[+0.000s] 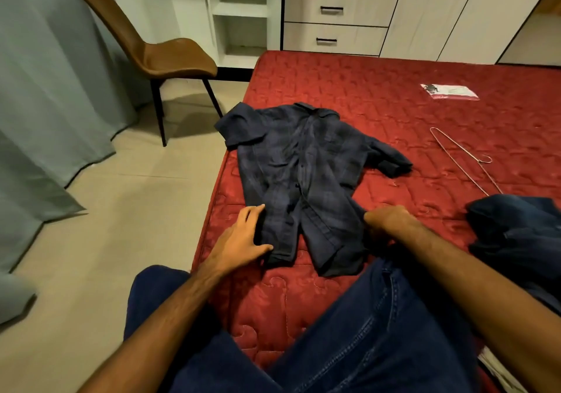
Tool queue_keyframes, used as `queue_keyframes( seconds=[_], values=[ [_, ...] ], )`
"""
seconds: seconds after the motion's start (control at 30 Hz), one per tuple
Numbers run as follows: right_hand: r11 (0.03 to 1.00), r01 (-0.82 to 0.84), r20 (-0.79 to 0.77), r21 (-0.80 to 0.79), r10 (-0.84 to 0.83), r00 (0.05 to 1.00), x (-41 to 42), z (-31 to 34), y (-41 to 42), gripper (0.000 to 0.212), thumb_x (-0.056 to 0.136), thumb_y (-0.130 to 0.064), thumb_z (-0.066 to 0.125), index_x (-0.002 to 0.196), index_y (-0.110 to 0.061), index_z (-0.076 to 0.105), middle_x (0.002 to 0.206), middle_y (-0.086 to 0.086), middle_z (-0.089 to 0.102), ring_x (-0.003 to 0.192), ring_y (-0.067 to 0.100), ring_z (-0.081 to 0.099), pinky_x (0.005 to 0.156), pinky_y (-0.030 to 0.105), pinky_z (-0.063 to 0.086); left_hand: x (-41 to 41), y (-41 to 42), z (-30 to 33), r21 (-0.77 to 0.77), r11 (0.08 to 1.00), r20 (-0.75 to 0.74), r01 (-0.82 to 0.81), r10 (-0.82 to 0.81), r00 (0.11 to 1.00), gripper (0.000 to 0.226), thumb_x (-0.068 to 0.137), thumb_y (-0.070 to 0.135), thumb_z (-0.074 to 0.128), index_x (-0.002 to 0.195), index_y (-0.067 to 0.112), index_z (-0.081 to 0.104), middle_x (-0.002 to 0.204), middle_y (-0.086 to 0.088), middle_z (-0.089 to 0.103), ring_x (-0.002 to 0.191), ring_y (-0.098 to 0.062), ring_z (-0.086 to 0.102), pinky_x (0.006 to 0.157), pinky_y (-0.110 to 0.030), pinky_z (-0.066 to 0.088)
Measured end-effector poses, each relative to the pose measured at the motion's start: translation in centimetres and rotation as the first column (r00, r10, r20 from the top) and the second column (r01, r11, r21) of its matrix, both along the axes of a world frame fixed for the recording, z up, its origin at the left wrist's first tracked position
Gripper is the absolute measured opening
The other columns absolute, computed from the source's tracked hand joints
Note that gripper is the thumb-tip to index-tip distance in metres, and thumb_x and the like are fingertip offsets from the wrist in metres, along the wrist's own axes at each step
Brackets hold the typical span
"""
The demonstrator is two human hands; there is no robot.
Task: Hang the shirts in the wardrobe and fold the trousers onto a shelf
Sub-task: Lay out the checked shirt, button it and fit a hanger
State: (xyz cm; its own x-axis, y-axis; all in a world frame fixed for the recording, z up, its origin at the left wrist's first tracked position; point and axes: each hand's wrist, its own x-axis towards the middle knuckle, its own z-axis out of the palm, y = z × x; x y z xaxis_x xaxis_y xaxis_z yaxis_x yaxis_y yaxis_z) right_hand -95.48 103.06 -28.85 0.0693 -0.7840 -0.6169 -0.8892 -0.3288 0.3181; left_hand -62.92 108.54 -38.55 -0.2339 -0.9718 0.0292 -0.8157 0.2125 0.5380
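Dark shirt (299, 180) flat on red mattress (425, 113); left hand (239, 237) fingers spread on hem edge, right hand (385, 219) pinches opposite hem.

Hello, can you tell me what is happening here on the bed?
A person kneels at a red mattress with a dark plaid shirt spread on it. The left hand rests flat on its hem; the right hand grips the other hem corner. A wire hanger lies unused to the right, near dark trousers.
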Motion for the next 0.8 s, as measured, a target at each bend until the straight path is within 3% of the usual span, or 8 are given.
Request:
queue_keyframes(
  seconds=[0.1, 0.2, 0.33, 0.43, 0.5, 0.63, 0.7, 0.8],
  values=[
    [0.948, -0.157, 0.055, -0.277, 0.179, 0.982, 2.1, -1.1, 1.3, 0.033, 0.096, -0.024, 0.051, 0.128, -0.018, 0.058, 0.132, 0.006, 0.056, 0.124, 0.029, 0.053, 0.099, 0.043, 0.040, -0.7, -0.4, 0.1, 0.088, 0.989, -0.051, -0.116, 0.121, 0.991, 0.113, 0.065, 0.055, 0.086, 0.154, 0.019, 0.025, 0.146, -0.005, 0.036, 0.131, -0.023, 0.045, 0.106, -0.043, 0.044],
    [0.906, 0.014, 0.529, -0.422, 0.234, 0.816, 5.2, -3.2, 2.2, 0.023, 0.093, -0.031, 0.055, 0.109, -0.015, 0.057, 0.113, 0.010, 0.055, 0.109, 0.033, 0.057, 0.089, 0.042, 0.048, -0.8, -1.2, -0.7, 0.197, 0.944, -0.243, -0.266, 0.310, 0.919, 0.088, 0.063, 0.043, 0.089, 0.135, 0.016, 0.047, 0.131, -0.007, 0.057, 0.122, -0.023, 0.056, 0.103, -0.045, 0.047],
    [0.980, 0.196, 0.904, 0.044, -0.123, 0.410, 9.7, -3.9, 2.8, 0.041, 0.090, -0.047, 0.067, 0.108, -0.011, 0.058, 0.107, 0.009, 0.068, 0.096, 0.020, 0.064, 0.084, 0.031, 0.049, -1.1, -2.2, 1.8, 0.303, 0.914, -0.637, -0.269, 0.404, 0.657, 0.030, 0.073, 0.015, 0.082, 0.099, 0.015, 0.066, 0.095, -0.004, 0.071, 0.090, -0.018, 0.069, 0.087, -0.040, 0.051],
    [0.929, 0.108, 0.933, 0.355, -0.360, 0.030, 12.5, -4.3, 1.8, 0.054, 0.089, -0.041, 0.071, 0.131, -0.013, 0.053, 0.125, -0.004, 0.064, 0.114, 0.008, 0.062, 0.097, 0.023, 0.048, -2.3, -2.7, 7.9, 0.217, 0.976, -0.833, -0.030, 0.201, 0.515, 0.034, 0.082, 0.019, 0.068, 0.115, 0.008, 0.068, 0.108, -0.009, 0.073, 0.098, -0.015, 0.067, 0.092, -0.036, 0.053],
    [0.891, 0.165, 0.897, 0.423, -0.387, -0.212, 13.7, -3.9, 0.5, 0.033, 0.095, -0.017, 0.064, 0.125, -0.005, 0.059, 0.109, 0.000, 0.067, 0.096, 0.006, 0.065, 0.088, 0.024, 0.052, -2.7, -3.1, 10.7, 0.138, 0.983, -0.891, 0.121, 0.070, 0.449, 0.042, 0.093, 0.024, 0.058, 0.132, 0.009, 0.059, 0.126, -0.014, 0.066, 0.114, -0.021, 0.062, 0.098, -0.032, 0.049],
    [0.720, 0.134, 0.601, 0.681, -0.445, -0.664, 14.1, 0.1, -2.9, 0.012, 0.099, -0.011, 0.052, 0.101, -0.013, 0.063, 0.083, 0.002, 0.072, 0.072, 0.014, 0.068, 0.068, 0.029, 0.056, -1.6, -3.7, 9.6, -0.236, 0.968, -0.535, -0.088, -0.054, 0.843, 0.073, 0.082, 0.051, 0.069, 0.142, 0.016, 0.047, 0.141, 0.001, 0.048, 0.134, -0.015, 0.045, 0.112, -0.037, 0.039],
    [0.685, -0.049, 0.365, 0.727, -0.446, -0.817, 13.5, 2.3, -4.7, 0.013, 0.096, -0.015, 0.052, 0.103, -0.015, 0.063, 0.087, 0.003, 0.074, 0.081, 0.018, 0.071, 0.074, 0.036, 0.059, -1.2, -3.4, 6.9, -0.192, 0.965, -0.369, -0.181, 0.100, 0.924, 0.092, 0.067, 0.065, 0.072, 0.143, 0.023, 0.042, 0.139, 0.007, 0.042, 0.135, -0.015, 0.042, 0.113, -0.038, 0.037],
    [0.718, -0.202, 0.232, 0.666, -0.457, -0.858, 13.6, 4.9, -5.9, 0.014, 0.091, -0.013, 0.053, 0.101, -0.015, 0.063, 0.090, 0.004, 0.074, 0.088, 0.021, 0.071, 0.081, 0.044, 0.059, -1.3, -3.3, 3.8, 0.006, 0.965, -0.212, -0.263, 0.258, 0.943, 0.087, 0.061, 0.070, 0.064, 0.136, 0.030, 0.043, 0.135, 0.004, 0.052, 0.127, -0.020, 0.051, 0.101, -0.044, 0.046]
  ],
)
